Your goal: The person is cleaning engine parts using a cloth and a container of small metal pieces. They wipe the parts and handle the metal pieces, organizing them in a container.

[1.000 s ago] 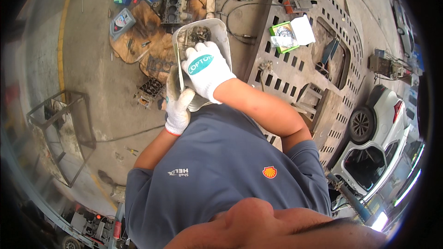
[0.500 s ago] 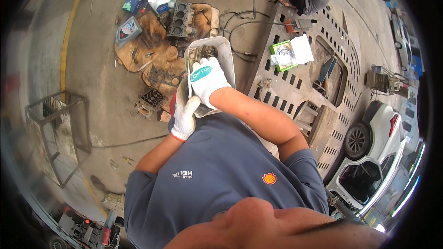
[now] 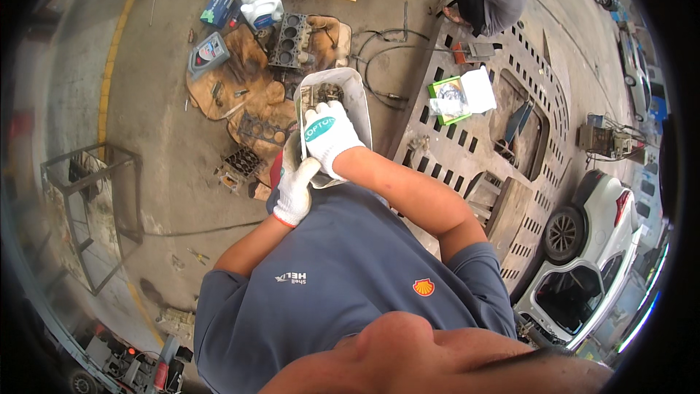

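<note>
I see my left hand (image 3: pixel 296 191) gripping the near rim of the grey metal pan (image 3: pixel 355 98), my right hand (image 3: pixel 328 138) closed over its edge. Beyond the pan lies an engine block (image 3: pixel 292 38) on stained cardboard (image 3: pixel 232 80); right, a slotted steel ramp (image 3: pixel 467 149).

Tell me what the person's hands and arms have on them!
Both hands wear white knitted work gloves. The right hand's glove has a teal oval patch on its back, and the left hand's glove has a red cuff edge. The forearms are bare below short blue-grey shirt sleeves.
</note>
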A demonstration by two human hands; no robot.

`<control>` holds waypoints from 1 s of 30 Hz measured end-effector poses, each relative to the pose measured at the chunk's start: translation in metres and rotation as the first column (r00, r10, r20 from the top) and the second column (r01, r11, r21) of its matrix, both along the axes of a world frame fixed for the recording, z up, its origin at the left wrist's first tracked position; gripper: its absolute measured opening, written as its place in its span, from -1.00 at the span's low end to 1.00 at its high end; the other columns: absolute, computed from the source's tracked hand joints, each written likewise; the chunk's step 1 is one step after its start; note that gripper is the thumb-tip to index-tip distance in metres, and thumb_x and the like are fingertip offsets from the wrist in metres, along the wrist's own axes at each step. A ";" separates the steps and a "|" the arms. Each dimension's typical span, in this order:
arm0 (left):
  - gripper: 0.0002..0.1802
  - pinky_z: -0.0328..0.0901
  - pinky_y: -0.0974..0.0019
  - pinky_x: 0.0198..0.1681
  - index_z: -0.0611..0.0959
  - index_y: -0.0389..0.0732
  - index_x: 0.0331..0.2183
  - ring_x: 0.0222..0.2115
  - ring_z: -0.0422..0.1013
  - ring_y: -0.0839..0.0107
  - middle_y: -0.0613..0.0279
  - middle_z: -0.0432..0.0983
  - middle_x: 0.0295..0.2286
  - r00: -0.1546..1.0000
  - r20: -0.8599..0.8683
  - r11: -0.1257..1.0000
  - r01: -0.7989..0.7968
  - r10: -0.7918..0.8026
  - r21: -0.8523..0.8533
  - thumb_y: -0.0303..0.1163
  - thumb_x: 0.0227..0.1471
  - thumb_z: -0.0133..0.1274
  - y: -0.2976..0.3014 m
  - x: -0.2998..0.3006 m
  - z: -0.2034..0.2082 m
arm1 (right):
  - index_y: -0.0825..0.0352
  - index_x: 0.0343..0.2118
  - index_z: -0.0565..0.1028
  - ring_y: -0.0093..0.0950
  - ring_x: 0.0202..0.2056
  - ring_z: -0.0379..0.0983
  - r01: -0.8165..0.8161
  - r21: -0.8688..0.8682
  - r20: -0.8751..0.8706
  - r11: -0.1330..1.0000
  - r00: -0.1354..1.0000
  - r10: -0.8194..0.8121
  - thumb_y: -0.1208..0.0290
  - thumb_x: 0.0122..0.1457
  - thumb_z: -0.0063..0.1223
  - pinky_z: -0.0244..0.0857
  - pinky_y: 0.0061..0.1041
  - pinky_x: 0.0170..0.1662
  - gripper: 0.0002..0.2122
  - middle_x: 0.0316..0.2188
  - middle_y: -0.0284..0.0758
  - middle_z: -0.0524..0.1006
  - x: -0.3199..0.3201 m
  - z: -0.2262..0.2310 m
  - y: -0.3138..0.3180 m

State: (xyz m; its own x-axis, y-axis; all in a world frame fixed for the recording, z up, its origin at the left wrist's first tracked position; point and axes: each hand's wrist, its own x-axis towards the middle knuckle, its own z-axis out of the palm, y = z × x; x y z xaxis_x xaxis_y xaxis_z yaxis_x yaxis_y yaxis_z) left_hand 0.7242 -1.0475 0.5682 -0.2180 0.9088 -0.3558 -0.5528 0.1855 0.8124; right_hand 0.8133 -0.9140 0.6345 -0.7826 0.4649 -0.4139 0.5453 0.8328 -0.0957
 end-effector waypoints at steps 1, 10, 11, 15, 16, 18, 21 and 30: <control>-0.15 0.09 0.18 0.38 0.12 -0.34 0.41 0.30 0.22 0.24 0.04 0.25 0.30 1.000 -0.013 1.000 0.010 -0.009 0.012 -0.37 0.21 0.06 0.002 0.001 0.002 | 0.27 -0.15 0.70 -0.24 0.01 0.45 0.000 0.001 0.014 1.000 1.000 0.000 0.26 0.05 0.26 0.20 -0.22 0.08 -0.68 -0.11 -0.20 0.57 0.001 -0.002 0.000; -0.13 0.04 0.18 0.41 0.13 -0.34 0.41 0.33 0.18 0.24 0.04 0.24 0.30 0.999 0.027 0.999 0.023 -0.022 -0.033 -0.31 0.22 0.13 0.005 -0.002 0.003 | 0.23 -0.14 0.71 -0.29 0.01 0.49 -0.086 0.052 0.007 0.995 0.996 0.086 0.33 0.19 0.13 0.19 -0.19 0.13 -0.75 -0.12 -0.26 0.64 0.011 0.003 0.008; -0.13 0.05 0.19 0.41 0.13 -0.35 0.40 0.33 0.18 0.25 0.04 0.24 0.30 0.997 0.073 0.999 0.017 -0.014 -0.036 -0.32 0.22 0.13 0.005 -0.001 0.003 | 0.23 -0.14 0.72 -0.29 0.01 0.49 -0.100 0.049 0.004 0.994 0.995 0.100 0.33 0.19 0.13 0.18 -0.20 0.14 -0.76 -0.11 -0.26 0.64 0.013 0.001 0.008; -0.14 0.06 0.19 0.40 0.14 -0.34 0.41 0.32 0.18 0.25 0.04 0.23 0.31 0.996 -0.037 0.994 0.083 -0.087 -0.077 -0.33 0.22 0.13 0.006 -0.003 0.009 | 0.23 -0.16 0.72 -0.28 0.00 0.52 -0.090 0.046 -0.011 0.995 0.996 0.090 0.35 0.19 0.12 0.18 -0.19 0.17 -0.77 -0.14 -0.26 0.66 0.015 -0.004 0.005; -0.14 0.07 0.20 0.39 0.14 -0.34 0.41 0.32 0.19 0.26 0.04 0.24 0.30 0.995 -0.037 0.993 0.084 -0.087 -0.088 -0.33 0.22 0.13 0.005 -0.003 0.010 | 0.23 -0.16 0.72 -0.28 0.00 0.53 -0.077 0.054 -0.011 0.996 0.997 0.078 0.35 0.19 0.12 0.18 -0.18 0.17 -0.77 -0.15 -0.27 0.67 0.015 -0.007 0.003; -0.16 0.09 0.21 0.38 0.15 -0.35 0.40 0.30 0.21 0.27 0.05 0.26 0.29 0.995 -0.055 0.993 0.082 -0.088 -0.089 -0.33 0.23 0.10 0.004 -0.002 0.011 | 0.23 -0.16 0.72 -0.27 -0.02 0.54 -0.046 0.046 -0.041 0.998 0.998 0.048 0.35 0.20 0.11 0.18 -0.17 0.17 -0.77 -0.15 -0.26 0.68 0.016 -0.019 0.002; -0.20 0.11 0.24 0.35 0.16 -0.38 0.39 0.26 0.25 0.28 0.06 0.29 0.27 0.994 -0.071 0.995 0.074 -0.079 -0.073 -0.31 0.26 0.06 0.004 0.002 0.010 | 0.23 -0.16 0.73 -0.26 -0.03 0.55 -0.044 0.015 -0.038 0.999 0.998 0.045 0.35 0.21 0.10 0.18 -0.17 0.18 -0.77 -0.16 -0.25 0.68 0.017 -0.021 0.005; -0.13 0.15 0.21 0.35 0.15 -0.35 0.40 0.27 0.26 0.27 0.05 0.30 0.26 0.997 -0.002 0.992 0.081 -0.081 -0.094 -0.35 0.19 0.16 0.008 0.002 0.010 | 0.24 -0.19 0.74 -0.24 -0.05 0.57 -0.138 0.057 -0.159 0.989 0.976 0.145 0.31 0.21 0.06 0.14 -0.06 0.26 -0.75 -0.21 -0.26 0.69 0.032 -0.036 0.003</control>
State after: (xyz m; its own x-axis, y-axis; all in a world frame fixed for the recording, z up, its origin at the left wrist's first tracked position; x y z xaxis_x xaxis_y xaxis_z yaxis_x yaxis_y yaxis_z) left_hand 0.7259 -1.0392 0.5783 -0.1477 0.8862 -0.4391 -0.5278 0.3049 0.7927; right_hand 0.8453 -0.9109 0.5985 -0.8969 0.3602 -0.2567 0.4020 0.9058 -0.1339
